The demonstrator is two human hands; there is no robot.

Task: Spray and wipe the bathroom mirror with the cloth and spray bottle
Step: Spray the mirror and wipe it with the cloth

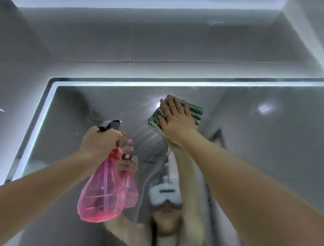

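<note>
Mirror (251, 137) under cloth (196, 112); no legible writing.

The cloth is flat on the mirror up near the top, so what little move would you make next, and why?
Probably slide the cloth sideways along the top edge of the mirror. The right hand presses it flat on the glass just below the lit upper border, and faint streaks show to its left. The left hand grips the spray bottle off the glass, so wiping seems the active step.

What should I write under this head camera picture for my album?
Right hand presses a green cloth flat on the mirror while the left hand holds a pink spray bottle.
</note>
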